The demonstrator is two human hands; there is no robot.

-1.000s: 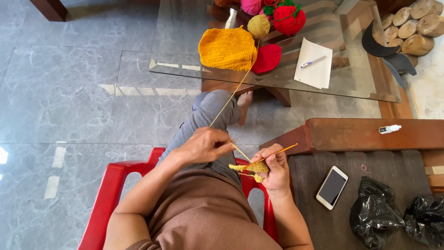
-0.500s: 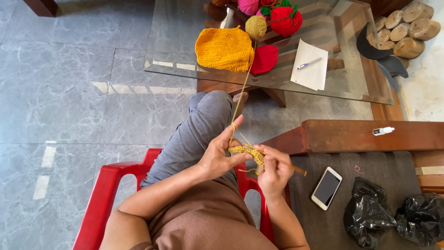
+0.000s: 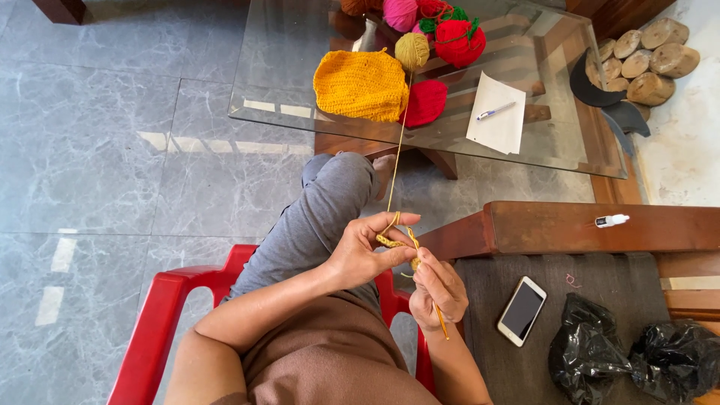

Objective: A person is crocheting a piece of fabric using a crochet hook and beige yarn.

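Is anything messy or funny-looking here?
Nothing much stands out. The yarn strand runs tidily from the mustard ball on the glass table to the left hand; the right hand holds a hook.

A glass table [image 3: 300, 60] carried an orange knit piece [image 3: 360, 86] at nine o'clock, paper [image 3: 496, 116] and pen [image 3: 496, 112] at three.

A single head-worn view looks steeply down from close above the seated person's lap; the red plastic chair [image 3: 157, 315] fills the lower left, the glass-topped table [image 3: 300, 67] the upper centre.
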